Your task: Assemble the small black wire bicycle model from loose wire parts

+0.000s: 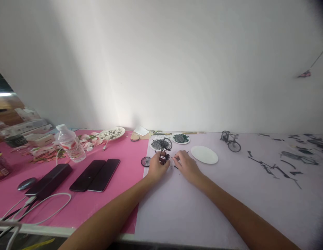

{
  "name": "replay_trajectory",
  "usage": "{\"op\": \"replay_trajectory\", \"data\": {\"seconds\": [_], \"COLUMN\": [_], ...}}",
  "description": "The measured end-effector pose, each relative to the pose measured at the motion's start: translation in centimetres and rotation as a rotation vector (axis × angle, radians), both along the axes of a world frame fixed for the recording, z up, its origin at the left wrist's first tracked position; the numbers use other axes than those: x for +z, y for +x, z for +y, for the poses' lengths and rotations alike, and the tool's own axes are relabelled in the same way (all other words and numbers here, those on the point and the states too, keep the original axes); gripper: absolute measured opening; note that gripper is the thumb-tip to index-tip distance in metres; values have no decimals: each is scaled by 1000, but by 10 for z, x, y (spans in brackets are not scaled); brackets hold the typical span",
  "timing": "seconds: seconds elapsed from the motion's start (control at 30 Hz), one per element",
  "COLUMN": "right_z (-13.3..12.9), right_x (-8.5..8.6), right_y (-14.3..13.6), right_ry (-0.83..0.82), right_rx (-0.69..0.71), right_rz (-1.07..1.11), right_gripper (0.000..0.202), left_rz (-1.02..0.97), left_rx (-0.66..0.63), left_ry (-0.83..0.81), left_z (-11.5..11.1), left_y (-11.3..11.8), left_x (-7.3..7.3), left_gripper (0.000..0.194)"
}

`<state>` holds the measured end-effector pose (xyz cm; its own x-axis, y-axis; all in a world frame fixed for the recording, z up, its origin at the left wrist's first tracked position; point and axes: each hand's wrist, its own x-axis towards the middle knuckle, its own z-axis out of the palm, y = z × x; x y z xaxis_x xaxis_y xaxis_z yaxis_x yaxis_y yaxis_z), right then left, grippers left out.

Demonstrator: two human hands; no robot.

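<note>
My left hand [156, 170] is closed around a dark miniature bicycle [164, 159], which is partly hidden by the fingers. Just across from it, my right hand [186, 166] pinches a thin, dark, rod-like piece [172, 157] against the bicycle; its exact kind is too small to tell. A small spoked wheel [145, 161] shows at the left of my left hand, and I cannot tell whether it is attached. Right behind the hands, several black wheels [166, 143] lie at a white plate [151, 147]. Tiny dark bits lie on the table below the right fingers.
A white oval plate [204, 155] and another miniature bicycle [231, 141] are to the right, with several loose black parts [274, 168] beyond. A plate [180, 142] with dark parts stands behind. On the pink left side are two phones [95, 175], a bottle [70, 144], a black box [49, 180] and cables.
</note>
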<state>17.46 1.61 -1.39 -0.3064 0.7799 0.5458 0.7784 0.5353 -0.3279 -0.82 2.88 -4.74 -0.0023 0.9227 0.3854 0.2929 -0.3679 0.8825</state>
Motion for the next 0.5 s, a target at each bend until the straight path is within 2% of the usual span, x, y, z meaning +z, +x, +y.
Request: {"op": "replay_trajectory", "data": {"seconds": [0.37, 0.5], "right_z": [2, -3], "right_x": [3, 5], "right_y": [-3, -3], "right_ry": [1, -35], "right_rx": [-76, -56], "right_rz": [-36, -18], "right_gripper": [28, 25], "left_rz": [12, 4], "left_rx": [-14, -26], "left_ry": [6, -8], "left_z": [0, -1], "left_y": [0, 1], "left_x": [-1, 0], "left_gripper": [28, 28]}}
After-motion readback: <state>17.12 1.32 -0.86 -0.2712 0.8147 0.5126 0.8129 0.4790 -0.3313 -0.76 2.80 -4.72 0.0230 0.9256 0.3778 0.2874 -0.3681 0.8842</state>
